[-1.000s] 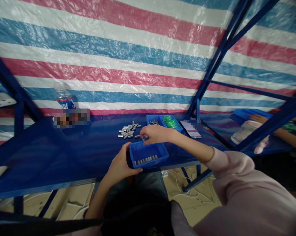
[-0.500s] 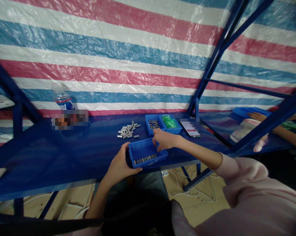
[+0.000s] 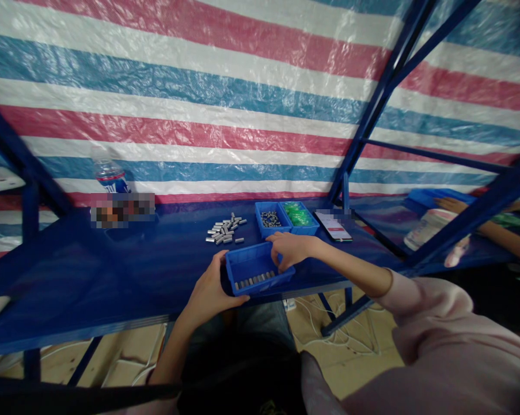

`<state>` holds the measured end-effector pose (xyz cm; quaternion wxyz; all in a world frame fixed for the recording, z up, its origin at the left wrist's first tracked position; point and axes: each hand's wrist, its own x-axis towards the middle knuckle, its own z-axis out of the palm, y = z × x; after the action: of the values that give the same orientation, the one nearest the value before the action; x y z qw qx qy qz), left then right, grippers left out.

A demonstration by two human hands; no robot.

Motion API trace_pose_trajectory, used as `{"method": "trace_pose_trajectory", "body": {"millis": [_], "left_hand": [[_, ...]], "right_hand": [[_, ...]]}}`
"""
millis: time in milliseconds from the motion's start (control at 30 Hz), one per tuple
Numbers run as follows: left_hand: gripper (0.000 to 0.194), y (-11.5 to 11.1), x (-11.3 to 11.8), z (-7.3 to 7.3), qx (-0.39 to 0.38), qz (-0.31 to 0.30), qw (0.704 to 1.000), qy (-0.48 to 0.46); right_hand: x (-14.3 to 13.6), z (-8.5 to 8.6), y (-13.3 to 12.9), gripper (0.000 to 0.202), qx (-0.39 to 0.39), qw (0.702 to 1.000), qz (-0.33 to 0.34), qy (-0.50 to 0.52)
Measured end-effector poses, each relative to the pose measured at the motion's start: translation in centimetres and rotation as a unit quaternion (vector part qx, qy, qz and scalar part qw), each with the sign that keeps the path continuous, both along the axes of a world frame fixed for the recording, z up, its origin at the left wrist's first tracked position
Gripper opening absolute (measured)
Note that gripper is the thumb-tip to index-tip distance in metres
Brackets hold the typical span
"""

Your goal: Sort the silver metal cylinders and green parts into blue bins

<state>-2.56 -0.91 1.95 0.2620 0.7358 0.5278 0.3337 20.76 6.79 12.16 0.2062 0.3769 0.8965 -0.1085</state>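
Observation:
My left hand (image 3: 208,290) grips the left end of a blue plastic bin (image 3: 246,257), thumb along the front wall and fingers at the back corner. Along the bin's front inner side lies a row of short metal cylinders (image 3: 255,280). Over the bin's right end, my right hand (image 3: 295,249) reaches in with its fingers bent down and drawn together. Whatever is between those fingertips is hidden. Just behind the bin, several loose silver cylinders (image 3: 224,229) form a pile on the blue table (image 3: 156,259).
Behind my right hand stand two small blue bins, one with small metal parts (image 3: 269,219), one with green pieces (image 3: 298,214). A phone (image 3: 334,225) lies right of them. A bottle (image 3: 112,177) stands back left. Another person's hand (image 3: 452,204) shows beyond the blue frame.
My right hand has shifted slightly toward me and lower at the bin's right end. My left hand and the bin stay in place.

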Motion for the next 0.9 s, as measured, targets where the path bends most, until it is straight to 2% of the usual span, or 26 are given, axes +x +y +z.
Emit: {"method": "trace_pose_trajectory", "body": {"millis": [367, 500, 667, 767, 900], "left_hand": [[0.095, 0.0, 0.0, 0.0, 0.003, -0.003, 1.000, -0.006], [0.094, 0.0, 0.0, 0.0, 0.002, -0.002, 1.000, -0.008], [0.095, 0.1, 0.0, -0.2, 0.005, -0.010, 1.000, -0.012], [0.096, 0.2, 0.0, -0.2, 0.006, -0.014, 1.000, -0.017], [0.096, 0.1, -0.1, -0.2, 0.004, -0.012, 1.000, -0.017]], "right_hand": [[0.3, 0.3, -0.5, 0.016, 0.009, 1.000, -0.004, 0.010], [0.1, 1.7, -0.4, 0.014, 0.055, 0.998, -0.004, 0.042], [-1.9, 3.5, 1.0, 0.019, 0.068, 0.982, -0.007, 0.176], [-4.0, 2.8, 2.5, 0.026, 0.057, 0.974, 0.039, 0.216], [-6.6, 0.2, 5.0, 0.038, 0.012, 0.984, 0.080, 0.160]]}}
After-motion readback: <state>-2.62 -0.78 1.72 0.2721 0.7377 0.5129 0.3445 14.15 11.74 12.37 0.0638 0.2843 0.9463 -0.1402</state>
